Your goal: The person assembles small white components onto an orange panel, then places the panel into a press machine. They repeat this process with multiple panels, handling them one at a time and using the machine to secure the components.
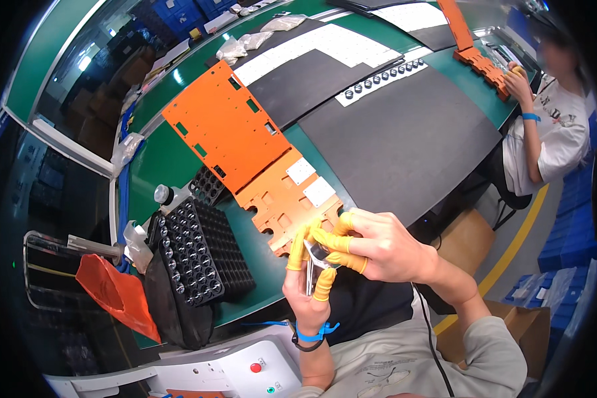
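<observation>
My left hand and my right hand, both with yellow finger cots, meet at the near end of an orange fixture. Between their fingertips is a small shiny part, dark and silvery, too covered to name. My left fingers are closed around its lower side, where a narrow silvery strip shows. The right fingers pinch it from the other side. Just beyond lies the fixture's lower plate, with cut-outs and two white square plates on it. A taller orange panel with slots adjoins its far edge.
To the left stands a black cell tray with round silvery pieces, beside an orange bag and a black bag. Black mats and a white strip with black round parts cover the bench. Another person works at far right.
</observation>
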Available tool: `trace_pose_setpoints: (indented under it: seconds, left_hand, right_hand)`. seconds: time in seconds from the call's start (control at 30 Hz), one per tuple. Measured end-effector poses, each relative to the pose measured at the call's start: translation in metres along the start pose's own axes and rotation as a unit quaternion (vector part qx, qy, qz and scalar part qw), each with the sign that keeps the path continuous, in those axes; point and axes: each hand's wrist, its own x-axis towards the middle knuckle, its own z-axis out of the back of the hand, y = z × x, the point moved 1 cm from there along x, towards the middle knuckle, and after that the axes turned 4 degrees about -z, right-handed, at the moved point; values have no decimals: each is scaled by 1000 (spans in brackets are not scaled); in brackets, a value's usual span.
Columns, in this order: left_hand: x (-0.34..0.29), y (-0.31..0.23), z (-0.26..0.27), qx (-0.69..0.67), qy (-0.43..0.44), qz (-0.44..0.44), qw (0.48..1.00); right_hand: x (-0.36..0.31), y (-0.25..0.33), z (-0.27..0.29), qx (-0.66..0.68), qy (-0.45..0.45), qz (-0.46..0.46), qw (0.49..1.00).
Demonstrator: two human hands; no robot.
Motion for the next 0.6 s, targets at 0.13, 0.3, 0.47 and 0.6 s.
trace_pose_setpoints:
  seconds: [0.13, 0.3, 0.47, 0.6]
  left_hand:
    - [5, -1, 4, 124, 46, -74, 988]
    - [10, 0, 4, 223, 118, -112, 961]
    - [17, -2, -8, 355, 191, -156, 902]
    - [20, -3, -21, 407, 208, -138, 879]
  right_hand:
    - [-3, -8, 3, 48, 19, -10, 999]
    - [-13, -16, 5, 123, 43, -102, 986]
    - [-13, -20, 14, 3, 119, -174, 977]
    - [-16, -21, 13, -39, 95, -217, 971]
